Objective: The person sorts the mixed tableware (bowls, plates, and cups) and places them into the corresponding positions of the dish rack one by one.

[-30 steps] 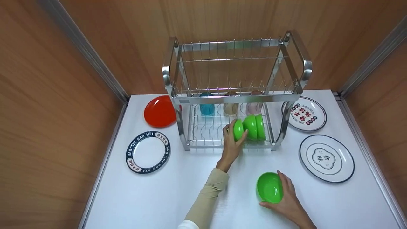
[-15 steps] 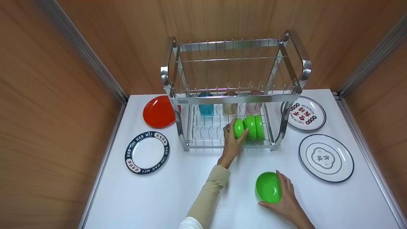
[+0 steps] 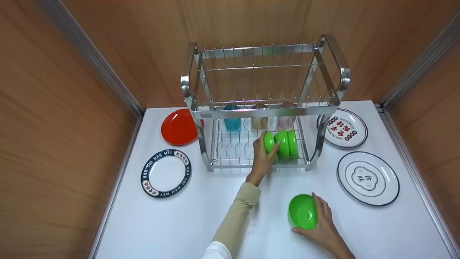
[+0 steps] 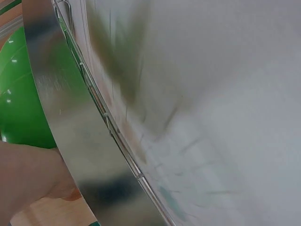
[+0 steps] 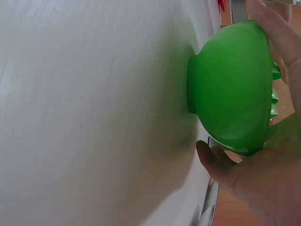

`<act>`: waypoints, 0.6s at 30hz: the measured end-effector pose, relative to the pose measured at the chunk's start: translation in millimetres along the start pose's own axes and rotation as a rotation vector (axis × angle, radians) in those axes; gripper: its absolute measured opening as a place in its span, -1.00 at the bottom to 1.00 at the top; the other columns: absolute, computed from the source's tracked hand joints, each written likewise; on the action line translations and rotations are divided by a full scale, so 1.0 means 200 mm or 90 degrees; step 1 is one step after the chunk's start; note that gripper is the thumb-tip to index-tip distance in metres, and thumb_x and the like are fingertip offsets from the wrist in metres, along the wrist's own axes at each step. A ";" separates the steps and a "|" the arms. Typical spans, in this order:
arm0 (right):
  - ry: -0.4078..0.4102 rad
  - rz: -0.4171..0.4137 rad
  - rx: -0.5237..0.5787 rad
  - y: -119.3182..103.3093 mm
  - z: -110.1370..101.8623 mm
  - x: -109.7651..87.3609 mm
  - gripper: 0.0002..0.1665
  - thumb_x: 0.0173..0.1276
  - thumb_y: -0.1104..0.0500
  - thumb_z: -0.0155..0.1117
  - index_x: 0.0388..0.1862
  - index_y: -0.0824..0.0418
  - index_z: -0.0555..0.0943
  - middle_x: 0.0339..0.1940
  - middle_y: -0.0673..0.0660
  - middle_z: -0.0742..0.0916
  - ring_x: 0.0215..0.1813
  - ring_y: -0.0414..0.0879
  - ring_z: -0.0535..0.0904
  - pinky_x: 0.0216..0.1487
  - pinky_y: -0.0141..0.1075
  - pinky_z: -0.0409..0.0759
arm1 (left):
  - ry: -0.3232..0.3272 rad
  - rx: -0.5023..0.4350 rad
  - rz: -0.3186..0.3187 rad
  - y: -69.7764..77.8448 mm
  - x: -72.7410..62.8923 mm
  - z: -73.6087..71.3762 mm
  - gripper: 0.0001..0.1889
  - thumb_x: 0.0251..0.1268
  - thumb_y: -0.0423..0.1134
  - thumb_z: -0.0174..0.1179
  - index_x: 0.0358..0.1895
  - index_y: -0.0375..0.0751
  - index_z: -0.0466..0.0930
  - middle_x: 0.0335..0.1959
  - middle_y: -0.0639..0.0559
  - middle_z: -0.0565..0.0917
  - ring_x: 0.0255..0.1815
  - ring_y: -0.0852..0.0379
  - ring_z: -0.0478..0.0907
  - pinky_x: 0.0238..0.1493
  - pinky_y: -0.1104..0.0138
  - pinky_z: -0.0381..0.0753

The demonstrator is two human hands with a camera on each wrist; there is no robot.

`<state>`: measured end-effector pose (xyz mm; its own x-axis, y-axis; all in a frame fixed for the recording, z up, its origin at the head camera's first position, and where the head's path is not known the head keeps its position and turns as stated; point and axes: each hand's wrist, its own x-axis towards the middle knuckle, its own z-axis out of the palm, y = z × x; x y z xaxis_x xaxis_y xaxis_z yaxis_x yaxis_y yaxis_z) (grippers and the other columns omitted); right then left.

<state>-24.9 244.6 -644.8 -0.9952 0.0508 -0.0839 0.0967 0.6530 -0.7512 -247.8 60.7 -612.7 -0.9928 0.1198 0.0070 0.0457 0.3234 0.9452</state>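
Observation:
On the lower tier of a metal dish rack (image 3: 267,112), my left hand (image 3: 263,158) grips a small green bowl (image 3: 269,142) that stands on its side. Directly right of it, two more green bowls (image 3: 283,144) stand on edge in the wires. In front of the rack my right hand (image 3: 322,226) holds another green bowl (image 3: 302,212) by its side, mouth up, thumb and fingers spread around it. The right wrist view shows this bowl's foot close over the white table (image 5: 94,113). In the left wrist view the rack's front bar (image 4: 77,117) covers part of the left hand.
Blue (image 3: 232,122), amber and pink glasses stand at the rack's back. A red plate (image 3: 179,126) and a dark-rimmed plate (image 3: 146,174) lie left. Two white patterned plates, the nearer one with a cloud design (image 3: 381,183), lie right. Wooden walls (image 3: 258,21) enclose the table.
My left hand and the small bowl in it have shifted slightly toward the back of the rack. The right hand still holds its bowl in nearly the same place.

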 end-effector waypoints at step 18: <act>0.031 -0.033 -0.031 0.00 0.04 0.00 0.60 -0.20 -0.31 0.76 0.65 0.21 0.01 0.42 0.36 0.25 0.32 0.44 0.41 0.16 0.38 0.51 | -0.042 0.089 0.020 -0.01 0.06 -0.01 -0.20 0.60 0.21 -0.04 0.70 0.04 -0.16 0.57 -0.21 0.14 0.52 -0.07 0.22 0.48 0.06 0.34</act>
<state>-25.3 238.8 -649.5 -0.9986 0.0517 -0.0133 0.0454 0.6913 -0.7212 -260.0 60.2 -615.0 -0.9813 0.1921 0.0091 0.0955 0.4455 0.8902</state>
